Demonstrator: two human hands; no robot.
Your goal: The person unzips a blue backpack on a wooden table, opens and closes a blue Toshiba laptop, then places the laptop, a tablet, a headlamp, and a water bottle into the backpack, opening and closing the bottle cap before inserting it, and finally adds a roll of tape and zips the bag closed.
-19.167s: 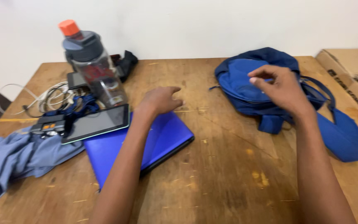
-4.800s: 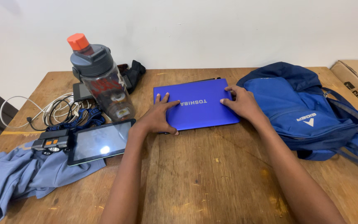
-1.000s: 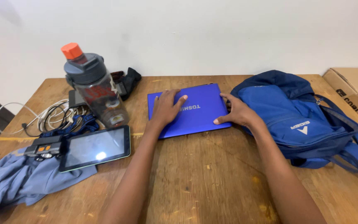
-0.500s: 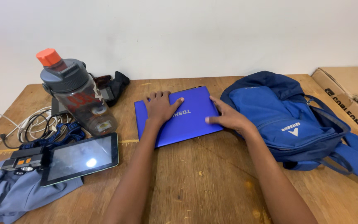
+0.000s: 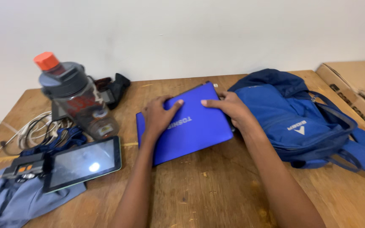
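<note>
Two hands rest on a closed blue laptop [image 5: 186,126] lying flat on the wooden table [image 5: 216,198]. The left hand [image 5: 159,116] lies spread on its lid; the right hand [image 5: 229,107] has its grip curled over the far right edge, just beside the blue backpack [image 5: 296,122]. The laptop's long axis slants up toward the backpack. Behind stands a white wall [image 5: 182,33].

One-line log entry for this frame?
left hand: flat on closed blue laptop | right hand: on its far edge, beside blue backpack | laptop tilted on wooden table
</note>
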